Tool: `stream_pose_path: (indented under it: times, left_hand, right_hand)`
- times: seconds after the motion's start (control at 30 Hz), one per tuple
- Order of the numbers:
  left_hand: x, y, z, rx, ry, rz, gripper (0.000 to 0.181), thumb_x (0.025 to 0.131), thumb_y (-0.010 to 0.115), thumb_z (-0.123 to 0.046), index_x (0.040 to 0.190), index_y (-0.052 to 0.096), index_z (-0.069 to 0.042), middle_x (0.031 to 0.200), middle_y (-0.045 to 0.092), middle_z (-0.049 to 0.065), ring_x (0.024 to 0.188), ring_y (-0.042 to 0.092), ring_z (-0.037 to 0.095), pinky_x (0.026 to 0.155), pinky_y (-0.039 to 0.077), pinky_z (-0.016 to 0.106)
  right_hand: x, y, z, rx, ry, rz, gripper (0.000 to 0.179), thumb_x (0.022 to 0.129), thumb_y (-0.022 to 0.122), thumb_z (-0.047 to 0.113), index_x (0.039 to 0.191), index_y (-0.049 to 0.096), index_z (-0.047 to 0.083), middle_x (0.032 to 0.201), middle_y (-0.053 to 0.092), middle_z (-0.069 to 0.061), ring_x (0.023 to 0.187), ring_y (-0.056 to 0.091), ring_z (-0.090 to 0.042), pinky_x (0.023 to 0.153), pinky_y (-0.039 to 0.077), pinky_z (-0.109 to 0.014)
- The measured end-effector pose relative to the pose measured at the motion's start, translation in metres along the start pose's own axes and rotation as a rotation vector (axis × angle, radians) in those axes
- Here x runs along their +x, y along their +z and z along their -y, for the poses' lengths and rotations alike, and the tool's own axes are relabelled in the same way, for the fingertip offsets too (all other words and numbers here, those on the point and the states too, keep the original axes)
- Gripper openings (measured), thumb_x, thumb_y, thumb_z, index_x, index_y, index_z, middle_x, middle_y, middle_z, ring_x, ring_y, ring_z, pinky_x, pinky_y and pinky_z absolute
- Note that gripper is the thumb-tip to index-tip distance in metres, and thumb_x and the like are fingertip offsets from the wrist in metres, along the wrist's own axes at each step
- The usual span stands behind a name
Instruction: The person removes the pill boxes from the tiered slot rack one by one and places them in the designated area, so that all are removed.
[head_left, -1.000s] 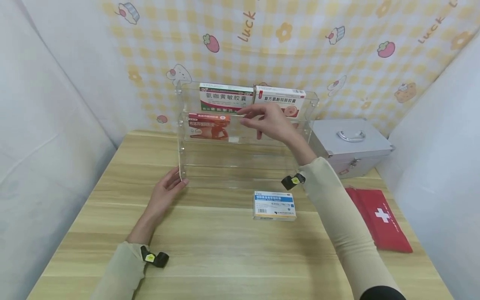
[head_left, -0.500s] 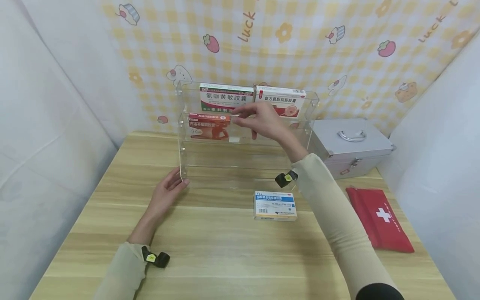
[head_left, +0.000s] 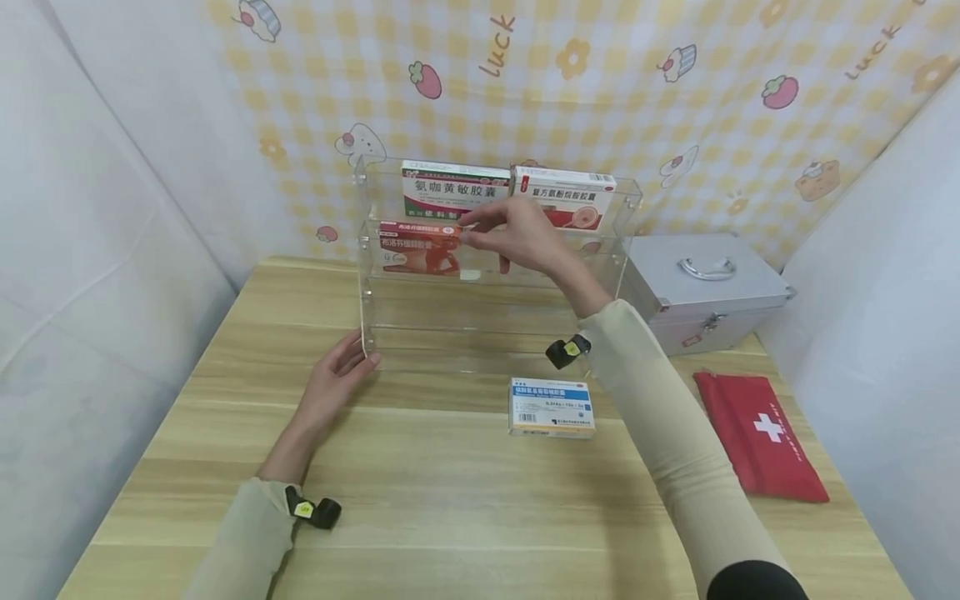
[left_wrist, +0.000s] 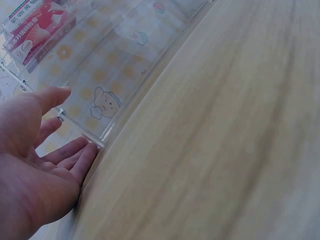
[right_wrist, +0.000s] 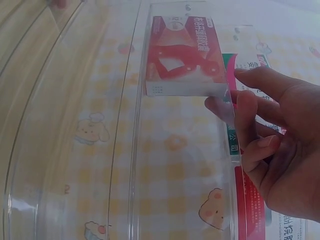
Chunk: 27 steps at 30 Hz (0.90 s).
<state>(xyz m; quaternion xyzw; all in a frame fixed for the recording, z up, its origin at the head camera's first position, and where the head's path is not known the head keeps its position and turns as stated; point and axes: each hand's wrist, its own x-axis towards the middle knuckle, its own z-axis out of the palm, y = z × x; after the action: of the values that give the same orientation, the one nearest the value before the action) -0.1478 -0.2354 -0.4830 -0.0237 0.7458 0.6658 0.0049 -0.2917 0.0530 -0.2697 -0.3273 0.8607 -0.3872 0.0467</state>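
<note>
A clear acrylic tiered rack [head_left: 480, 363] stands on the wooden table. On its second tier, at the left, leans a red-orange medicine box [head_left: 420, 250]. My right hand [head_left: 521, 236] reaches over the tiers, its fingertips right at the right end of this box. In the right wrist view, thumb and fingers are spread beside the box's corner, not wrapped round it. My left hand [head_left: 339, 377] touches the rack's lower left corner with extended fingers [left_wrist: 87, 155]. Behind the right hand, a green-and-white medicine box [head_left: 450, 190] and a white-and-red one [head_left: 573, 198] stand on the top tier.
A blue-and-white medicine box [head_left: 551, 408] lies flat before the rack. To the right are a silver case [head_left: 705, 283] with a handle and a red first-aid pouch [head_left: 761, 437]. A checked yellow cloth [head_left: 480, 100] hangs behind.
My right hand has moved left along the rack to the right end of the red-orange box. The left hand stays at the rack's corner.
</note>
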Motion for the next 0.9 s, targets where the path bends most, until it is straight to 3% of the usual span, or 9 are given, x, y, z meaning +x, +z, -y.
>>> stream_pose_path:
  times: [0.33, 0.5, 0.67, 0.9]
  left_hand:
    - [0.0000, 0.0002, -0.0024, -0.006, -0.001, 0.003, 0.072, 0.094, 0.067, -0.037, 0.154, 0.031, -0.019, 0.152, 0.037, 0.016, 0.136, 0.039, 0.032, 0.110, 0.036, 0.046]
    - [-0.0017, 0.0005, -0.0040, -0.004, -0.007, 0.006, 0.071, 0.094, 0.067, -0.036, 0.154, 0.031, -0.021, 0.152, 0.036, 0.016, 0.137, 0.038, 0.032, 0.110, 0.036, 0.047]
    - [-0.0014, -0.0002, -0.0031, 0.014, -0.010, 0.001, 0.071, 0.094, 0.066, -0.038, 0.154, 0.031, -0.020, 0.152, 0.037, 0.016, 0.136, 0.039, 0.032, 0.110, 0.037, 0.046]
    - [-0.0010, -0.0006, -0.0025, 0.007, -0.009, 0.005, 0.071, 0.094, 0.066, -0.039, 0.154, 0.032, -0.021, 0.151, 0.038, 0.017, 0.136, 0.040, 0.032, 0.110, 0.037, 0.045]
  right_hand:
    - [0.0017, 0.0008, 0.0028, -0.004, 0.012, 0.010, 0.023, 0.090, 0.073, 0.026, 0.110, 0.074, 0.014, 0.094, 0.072, 0.003, 0.051, 0.058, -0.041, 0.042, 0.052, -0.035]
    - [0.0014, 0.0023, 0.0022, -0.002, 0.009, 0.007, 0.017, 0.090, 0.074, 0.023, 0.105, 0.074, 0.016, 0.094, 0.071, 0.004, 0.049, 0.057, -0.033, 0.042, 0.052, -0.036]
    - [0.0028, 0.0036, 0.0026, -0.002, 0.018, 0.013, 0.015, 0.089, 0.075, 0.022, 0.103, 0.072, 0.016, 0.094, 0.071, 0.004, 0.057, 0.060, -0.023, 0.042, 0.053, -0.037]
    - [0.0054, 0.0053, 0.0037, -0.006, 0.045, 0.021, 0.019, 0.089, 0.075, 0.022, 0.105, 0.070, 0.015, 0.090, 0.072, 0.005, 0.051, 0.058, -0.028, 0.042, 0.053, -0.038]
